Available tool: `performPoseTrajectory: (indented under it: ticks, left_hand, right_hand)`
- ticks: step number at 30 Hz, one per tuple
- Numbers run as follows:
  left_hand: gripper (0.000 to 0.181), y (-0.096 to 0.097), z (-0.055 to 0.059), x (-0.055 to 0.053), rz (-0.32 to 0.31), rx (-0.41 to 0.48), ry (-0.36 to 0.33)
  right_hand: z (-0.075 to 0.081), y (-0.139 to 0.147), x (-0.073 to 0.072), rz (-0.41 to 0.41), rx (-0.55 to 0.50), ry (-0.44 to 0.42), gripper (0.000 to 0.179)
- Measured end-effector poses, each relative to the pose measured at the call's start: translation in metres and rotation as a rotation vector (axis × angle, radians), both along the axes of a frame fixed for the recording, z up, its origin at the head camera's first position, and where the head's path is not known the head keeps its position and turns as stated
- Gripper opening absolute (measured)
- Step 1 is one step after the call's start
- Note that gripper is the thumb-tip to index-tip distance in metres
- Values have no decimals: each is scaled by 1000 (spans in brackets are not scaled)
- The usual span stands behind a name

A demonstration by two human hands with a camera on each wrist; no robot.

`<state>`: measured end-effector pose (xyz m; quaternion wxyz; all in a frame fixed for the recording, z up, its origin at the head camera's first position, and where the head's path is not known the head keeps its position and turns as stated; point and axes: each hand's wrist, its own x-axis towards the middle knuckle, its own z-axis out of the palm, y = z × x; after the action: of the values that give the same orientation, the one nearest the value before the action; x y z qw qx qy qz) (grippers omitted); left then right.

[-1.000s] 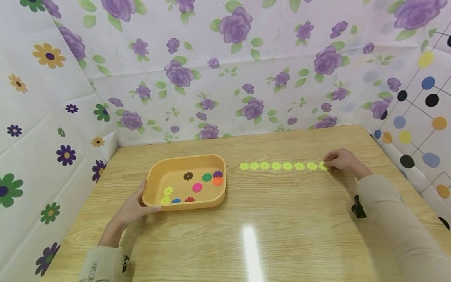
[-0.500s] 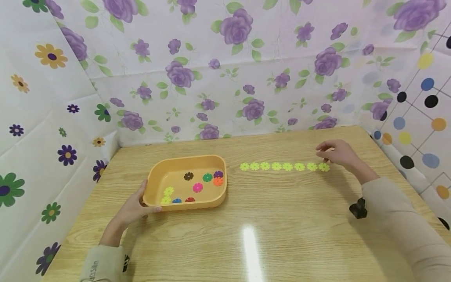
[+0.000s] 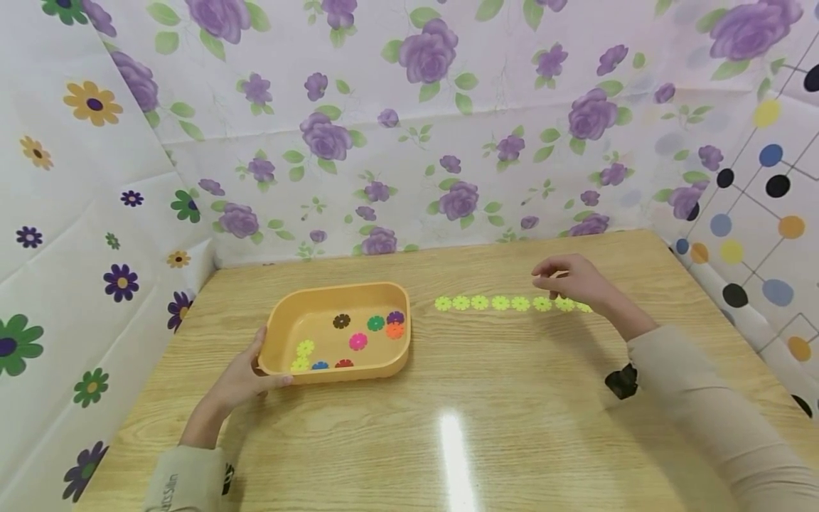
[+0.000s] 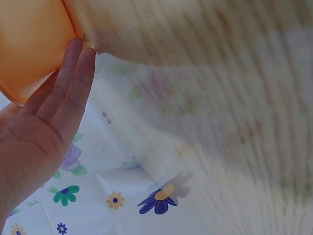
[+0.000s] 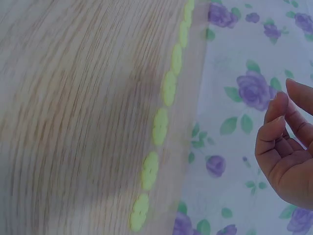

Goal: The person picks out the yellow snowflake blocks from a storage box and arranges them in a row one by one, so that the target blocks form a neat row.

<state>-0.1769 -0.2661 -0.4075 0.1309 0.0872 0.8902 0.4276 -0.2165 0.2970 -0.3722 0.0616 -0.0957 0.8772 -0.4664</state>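
My left hand (image 3: 233, 384) holds the near left corner of a yellow-orange plastic basin (image 3: 399, 366), thumb along the near wall and fingers at the left side. In the left wrist view, the fingers (image 4: 66, 93) lie against the basin's outer wall (image 4: 36, 44). Inside the basin are several flower-shaped plastic discs, including a pink disc (image 3: 358, 342), a brown disc (image 3: 342, 321) and a yellow disc (image 3: 305, 348). My right hand (image 3: 579, 281) hovers with loosely bent fingers and nothing in them, above the right part of a row of yellow flower discs (image 3: 500, 303).
The row of yellow discs (image 5: 160, 126) runs left to right across the wooden table (image 3: 512, 398), right of the basin. Flower-printed sheeting (image 3: 390, 171) rises behind the table, with a dotted sheet (image 3: 736, 227) at the right.
My right hand has let go of the rightmost yellow disc, lifted, and moved left above the row. The disc stays at the row's end. My left hand and the basin have not moved.
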Motion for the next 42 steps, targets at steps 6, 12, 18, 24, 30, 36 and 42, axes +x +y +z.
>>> performPoseTrajectory:
  ticks: [6,12,18,24,30,36,42]
  left_hand:
    - [110,-1,-1,0,-7,-2,7]
    - [110,-2,-1,1,-11,-14,14]
    - [110,-2,-3,1,-11,1,14]
    - [110,-1,-6,0,-16,63,7]
    - [110,-1,-3,0,-14,30,18]
    - [109,-1,-3,0,-16,21,24]
    - [109,-1,-2,1,-20,11,32]
  right_hand:
    - [-2,-19,-1,37,-36,0,30]
    - [0,-44,-3,74,-77,-9,30]
    - [1,-72,-6,126,-107,-12,27]
    - [5,-97,-6,175,-145,-7,28]
    - [1,-131,-15,229,-157,17,25]
    - [7,-167,-20,253,-157,23,25]
    - [8,-198,-23,292,-141,23,27]
